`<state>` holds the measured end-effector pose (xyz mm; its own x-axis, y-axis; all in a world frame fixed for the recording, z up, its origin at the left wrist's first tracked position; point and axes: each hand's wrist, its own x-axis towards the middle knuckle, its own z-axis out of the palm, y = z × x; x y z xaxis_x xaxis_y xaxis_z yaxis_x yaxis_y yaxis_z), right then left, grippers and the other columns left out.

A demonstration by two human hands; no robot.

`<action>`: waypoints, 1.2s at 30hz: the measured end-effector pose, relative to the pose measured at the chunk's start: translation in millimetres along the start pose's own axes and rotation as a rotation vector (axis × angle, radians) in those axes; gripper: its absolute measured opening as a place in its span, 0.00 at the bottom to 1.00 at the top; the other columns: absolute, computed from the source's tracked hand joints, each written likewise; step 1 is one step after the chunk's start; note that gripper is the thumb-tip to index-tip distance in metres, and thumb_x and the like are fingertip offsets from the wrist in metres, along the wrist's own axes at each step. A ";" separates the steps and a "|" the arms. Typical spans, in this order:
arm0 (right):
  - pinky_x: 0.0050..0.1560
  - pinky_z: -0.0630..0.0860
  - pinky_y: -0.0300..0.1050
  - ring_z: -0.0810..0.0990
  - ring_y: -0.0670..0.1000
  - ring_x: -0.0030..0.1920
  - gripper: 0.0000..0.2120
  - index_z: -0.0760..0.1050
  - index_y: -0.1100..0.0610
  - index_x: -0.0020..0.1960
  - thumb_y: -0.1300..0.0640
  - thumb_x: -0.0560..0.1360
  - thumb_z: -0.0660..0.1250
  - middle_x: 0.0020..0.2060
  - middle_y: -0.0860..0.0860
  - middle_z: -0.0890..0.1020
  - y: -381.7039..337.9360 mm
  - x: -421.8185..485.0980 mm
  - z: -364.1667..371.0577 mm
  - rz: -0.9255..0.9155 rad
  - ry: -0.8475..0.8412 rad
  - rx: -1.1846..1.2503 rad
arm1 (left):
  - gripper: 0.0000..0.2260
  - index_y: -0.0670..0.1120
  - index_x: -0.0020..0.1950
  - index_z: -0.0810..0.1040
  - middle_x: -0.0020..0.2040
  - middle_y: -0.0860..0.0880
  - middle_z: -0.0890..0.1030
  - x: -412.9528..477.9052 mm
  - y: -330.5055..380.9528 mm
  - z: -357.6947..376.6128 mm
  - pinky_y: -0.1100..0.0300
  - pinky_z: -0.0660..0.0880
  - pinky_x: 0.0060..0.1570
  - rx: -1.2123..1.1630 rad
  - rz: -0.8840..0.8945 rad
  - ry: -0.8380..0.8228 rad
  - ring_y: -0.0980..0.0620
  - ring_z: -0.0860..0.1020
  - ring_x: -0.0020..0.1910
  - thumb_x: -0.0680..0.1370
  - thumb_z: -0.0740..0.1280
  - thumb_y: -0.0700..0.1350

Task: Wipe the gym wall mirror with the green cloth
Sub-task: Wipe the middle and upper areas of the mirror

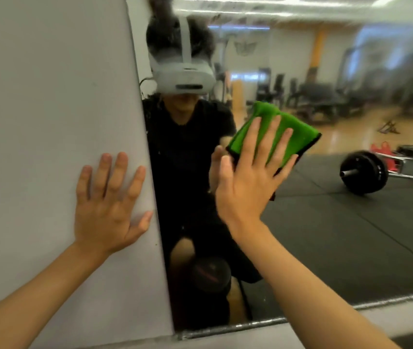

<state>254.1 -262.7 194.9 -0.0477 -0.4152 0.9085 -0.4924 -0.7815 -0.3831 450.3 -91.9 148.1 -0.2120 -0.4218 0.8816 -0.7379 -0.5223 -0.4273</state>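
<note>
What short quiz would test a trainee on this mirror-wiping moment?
1. True or false: the left hand holds the cloth.
2. What is the right hand doing? A) pinching a corner of the cloth; B) pressing the cloth flat against the mirror with straight fingers; C) hanging idle.
3. Fill in: the left hand lies flat on the white ____ beside the mirror.
Key: 1 false; 2 B; 3 wall.
</note>
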 end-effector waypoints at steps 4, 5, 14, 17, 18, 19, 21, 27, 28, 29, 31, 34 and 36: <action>0.82 0.43 0.62 0.49 0.55 0.85 0.32 0.56 0.47 0.84 0.38 0.84 0.52 0.84 0.49 0.53 33.8 -59.2 1.7 -0.703 -0.262 -0.061 | 0.34 0.46 0.87 0.57 0.87 0.41 0.51 -1.7 -0.3 0.5 0.38 0.47 0.82 -0.006 0.001 0.004 0.38 0.50 0.86 0.84 0.53 0.62; 0.82 0.44 0.61 0.49 0.54 0.85 0.31 0.54 0.46 0.85 0.38 0.84 0.52 0.84 0.48 0.52 54.8 -55.4 -0.5 -0.763 -0.267 -0.076 | 0.34 0.46 0.87 0.57 0.87 0.41 0.51 -1.7 -0.2 0.7 0.38 0.47 0.82 -0.009 -0.001 0.006 0.38 0.50 0.86 0.84 0.53 0.62; 0.79 0.47 0.73 0.51 0.65 0.83 0.37 0.54 0.60 0.84 0.42 0.80 0.53 0.83 0.62 0.55 67.2 -7.2 -2.1 0.291 0.058 -0.006 | 0.35 0.46 0.87 0.55 0.84 0.37 0.55 0.3 0.9 -0.2 0.37 0.47 0.82 0.007 -0.001 0.000 0.39 0.47 0.86 0.84 0.54 0.61; 0.81 0.43 0.68 0.49 0.63 0.84 0.36 0.53 0.55 0.84 0.38 0.82 0.52 0.83 0.59 0.53 25.2 -68.3 7.3 -0.181 -0.135 -0.018 | 0.35 0.46 0.87 0.56 0.84 0.37 0.55 -1.2 0.4 -1.7 0.37 0.46 0.82 0.013 -0.004 -0.007 0.39 0.47 0.86 0.84 0.55 0.61; 0.81 0.42 0.66 0.47 0.61 0.84 0.35 0.53 0.53 0.84 0.37 0.83 0.51 0.84 0.56 0.52 22.6 -86.0 7.1 -0.331 -0.208 -0.022 | 0.35 0.45 0.87 0.56 0.84 0.37 0.56 -1.5 0.2 -2.2 0.38 0.46 0.82 0.006 -0.005 -0.007 0.39 0.47 0.86 0.84 0.55 0.61; 0.81 0.42 0.65 0.46 0.59 0.85 0.34 0.53 0.51 0.84 0.37 0.83 0.50 0.84 0.53 0.50 28.1 -95.6 6.0 -0.453 -0.259 -0.029 | 0.34 0.45 0.87 0.56 0.85 0.37 0.55 -1.8 -0.1 -2.3 0.38 0.46 0.82 0.000 -0.004 -0.008 0.39 0.47 0.86 0.84 0.55 0.61; 0.82 0.42 0.61 0.47 0.55 0.85 0.32 0.53 0.47 0.85 0.38 0.84 0.50 0.85 0.49 0.48 60.3 -87.8 2.0 -0.646 -0.291 -0.057 | 0.34 0.45 0.87 0.57 0.86 0.38 0.53 -2.0 -0.7 -1.7 0.37 0.46 0.82 -0.003 -0.003 -0.015 0.39 0.47 0.86 0.84 0.52 0.61; 0.80 0.48 0.71 0.47 0.63 0.84 0.33 0.48 0.54 0.86 0.41 0.86 0.47 0.84 0.61 0.51 177.1 -30.3 -29.4 -0.110 -0.106 -0.156 | 0.34 0.44 0.86 0.57 0.87 0.40 0.49 -1.6 0.6 -0.7 0.37 0.46 0.82 0.003 0.009 -0.008 0.38 0.47 0.86 0.85 0.49 0.62; 0.79 0.48 0.73 0.48 0.66 0.83 0.34 0.49 0.57 0.85 0.42 0.85 0.48 0.83 0.64 0.52 167.6 -26.1 -26.3 0.020 -0.069 -0.124 | 0.35 0.44 0.86 0.57 0.87 0.40 0.49 -1.1 0.3 -0.6 0.37 0.46 0.82 0.009 0.011 -0.004 0.37 0.47 0.86 0.85 0.50 0.62; 0.78 0.48 0.75 0.48 0.68 0.83 0.35 0.50 0.60 0.85 0.42 0.84 0.49 0.83 0.65 0.53 148.3 -25.4 -20.2 0.109 -0.044 -0.091 | 0.35 0.44 0.86 0.57 0.87 0.40 0.49 -0.4 0.1 -0.5 0.37 0.46 0.82 0.012 0.010 -0.002 0.38 0.47 0.86 0.84 0.50 0.62; 0.78 0.46 0.75 0.49 0.69 0.82 0.37 0.52 0.61 0.84 0.40 0.83 0.50 0.82 0.66 0.54 97.1 -41.1 -6.2 0.086 -0.045 -0.059 | 0.35 0.44 0.86 0.57 0.87 0.40 0.49 0.3 0.5 -1.1 0.37 0.46 0.82 0.011 0.006 -0.003 0.38 0.47 0.86 0.84 0.51 0.63; 0.81 0.39 0.66 0.44 0.61 0.84 0.34 0.51 0.52 0.85 0.37 0.84 0.49 0.85 0.55 0.51 39.5 -105.7 8.3 -0.363 -0.251 -0.043 | 0.35 0.45 0.87 0.56 0.85 0.37 0.54 -0.2 0.9 -2.0 0.37 0.46 0.82 0.005 0.004 -0.017 0.39 0.46 0.86 0.84 0.50 0.63; 0.81 0.38 0.61 0.43 0.55 0.85 0.32 0.52 0.47 0.85 0.37 0.84 0.52 0.85 0.48 0.50 37.6 -132.1 11.3 -0.609 -0.339 -0.050 | 0.35 0.45 0.87 0.56 0.84 0.36 0.55 0.0 0.3 -1.7 0.37 0.46 0.82 0.007 0.003 -0.024 0.39 0.46 0.86 0.84 0.49 0.63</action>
<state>251.7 -242.5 58.6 0.5197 -0.0390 0.8534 -0.3854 -0.9022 0.1934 449.0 -90.8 148.3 -0.1988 -0.4411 0.8752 -0.7331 -0.5258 -0.4315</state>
